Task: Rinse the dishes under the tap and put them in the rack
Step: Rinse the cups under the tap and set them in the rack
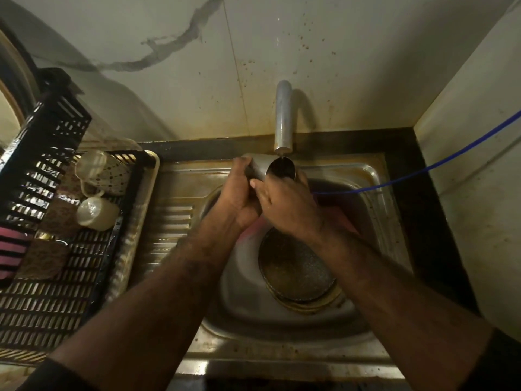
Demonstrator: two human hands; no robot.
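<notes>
Rack (50, 300) at the counter's left edge holds two cups (97, 213). Left hand (239, 193) wraps the steel cup (265, 167) in a full grip, right hand (287, 204) steadying its rim, mouth tilted beneath the tap (282, 117); rotating it should rinse all sides. Sink (375, 176) holds a dark pan (296, 272).

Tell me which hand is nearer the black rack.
Left. The left hand grips the steel cup on the side toward the black rack; the right hand sits farther off, over the sink.
</notes>
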